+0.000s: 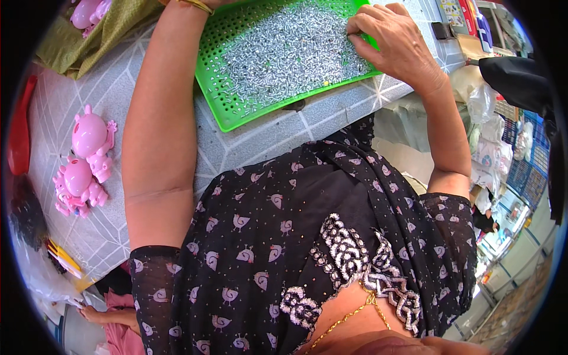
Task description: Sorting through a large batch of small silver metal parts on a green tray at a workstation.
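A bright green perforated plastic tray (214, 109) lies on the table, heaped with small silvery screw-like metal pieces (296, 47). My right hand (393, 41) is over the tray's right rim, fingers curled and fingertips down at the metal pieces; what they pinch, if anything, is too small to make out. My left forearm reaches up past the tray's left side. Only a sliver of my left hand (220, 2) shows beyond a bracelet at the top edge, its fingers out of sight. Glossy pink pig-shaped plastic figures (92, 136) sit left of that forearm.
The table (290, 126) has a grey patterned cover. An olive cloth (112, 38) with more pink figures lies at the far left, above a red object (21, 127). Plastic bags (494, 148) and a black covered object (512, 80) are at right. Another person's arm (112, 316) shows lower left.
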`<state>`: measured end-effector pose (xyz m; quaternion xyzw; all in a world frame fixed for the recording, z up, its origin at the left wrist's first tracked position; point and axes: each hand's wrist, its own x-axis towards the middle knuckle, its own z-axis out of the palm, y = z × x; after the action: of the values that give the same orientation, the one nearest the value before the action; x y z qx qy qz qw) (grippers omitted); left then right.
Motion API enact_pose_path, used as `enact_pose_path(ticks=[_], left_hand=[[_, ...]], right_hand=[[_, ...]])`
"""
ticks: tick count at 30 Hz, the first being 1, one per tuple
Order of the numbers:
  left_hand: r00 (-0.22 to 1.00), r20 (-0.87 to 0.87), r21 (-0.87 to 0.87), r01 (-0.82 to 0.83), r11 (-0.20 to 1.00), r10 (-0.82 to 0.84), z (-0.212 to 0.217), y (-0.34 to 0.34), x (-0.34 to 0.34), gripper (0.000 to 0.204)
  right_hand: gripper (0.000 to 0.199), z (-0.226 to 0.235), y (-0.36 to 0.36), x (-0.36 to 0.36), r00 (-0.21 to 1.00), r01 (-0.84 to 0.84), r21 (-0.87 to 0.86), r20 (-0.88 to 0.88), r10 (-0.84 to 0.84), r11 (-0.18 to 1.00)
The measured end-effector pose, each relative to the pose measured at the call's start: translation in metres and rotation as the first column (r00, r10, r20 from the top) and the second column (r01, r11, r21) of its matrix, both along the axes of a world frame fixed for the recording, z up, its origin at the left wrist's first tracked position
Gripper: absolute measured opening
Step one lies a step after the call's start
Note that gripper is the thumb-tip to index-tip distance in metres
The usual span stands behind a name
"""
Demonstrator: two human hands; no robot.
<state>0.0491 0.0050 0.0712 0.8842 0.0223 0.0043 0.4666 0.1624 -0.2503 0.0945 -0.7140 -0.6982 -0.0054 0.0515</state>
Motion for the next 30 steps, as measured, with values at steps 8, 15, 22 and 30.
enact_pose_path(ticks=[8, 15, 22, 30], left_hand=[[1.0, 0.011, -0.011, 0.002, 1.0, -0.002, -0.002, 0.001, 0.0, 0.037], [1.0, 0.009, -0.018, -0.001, 1.0, 0.001, 0.0, 0.001, -0.002, 0.038], [1.0, 0.011, -0.038, 0.013, 0.999, -0.013, 0.0, -0.002, 0.002, 0.034], [1.0, 0.024, -0.047, 0.005, 0.999, -0.004, -0.003, 0.001, -0.002, 0.033]], right_hand=[[0.011, 0.0, 0.004, -0.002, 0.992, -0.011, 0.076, 0.129, 0.001, 0.997], [0.012, 0.016, 0.0, -0.006, 0.984, 0.083, 0.135, -0.166, -0.06, 0.987], [0.013, -0.025, 0.001, 0.018, 0.972, -0.104, 0.427, -0.146, 0.182, 0.898], [0.013, 0.015, 0.002, -0.01, 0.999, -0.02, 0.097, 0.038, 0.017, 0.995]])
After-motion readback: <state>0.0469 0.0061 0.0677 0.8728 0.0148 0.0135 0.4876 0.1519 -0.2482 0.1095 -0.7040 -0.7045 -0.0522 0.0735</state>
